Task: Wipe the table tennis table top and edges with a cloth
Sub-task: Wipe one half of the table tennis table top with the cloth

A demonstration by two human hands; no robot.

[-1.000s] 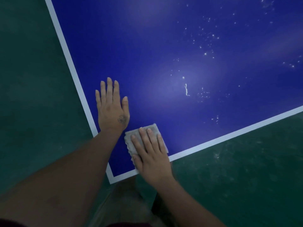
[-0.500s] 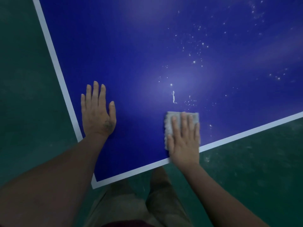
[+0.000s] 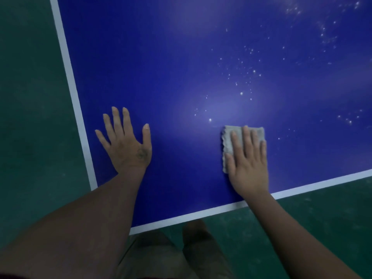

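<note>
The blue table tennis table top [image 3: 181, 67] fills most of the view, its white edge lines meeting at the near corner. My right hand [image 3: 248, 164] lies flat with straight fingers on a folded grey cloth [image 3: 229, 137], pressing it onto the surface close to the near edge line [image 3: 201, 215]. My left hand [image 3: 125, 141] rests flat on the table with fingers spread, beside the left edge line [image 3: 74, 97]. White specks and dust [image 3: 243, 81] scatter over the top beyond and to the right of the cloth.
Dark green floor [image 3: 30, 97] lies to the left of the table and below its near edge [image 3: 322, 218]. My legs in tan trousers [image 3: 181, 252] stand at the table's near corner.
My right hand has slid the cloth away from the corner, rightward along the near edge and slightly up the table, over the white streak. The left hand stays flat, fingers now more spread.
</note>
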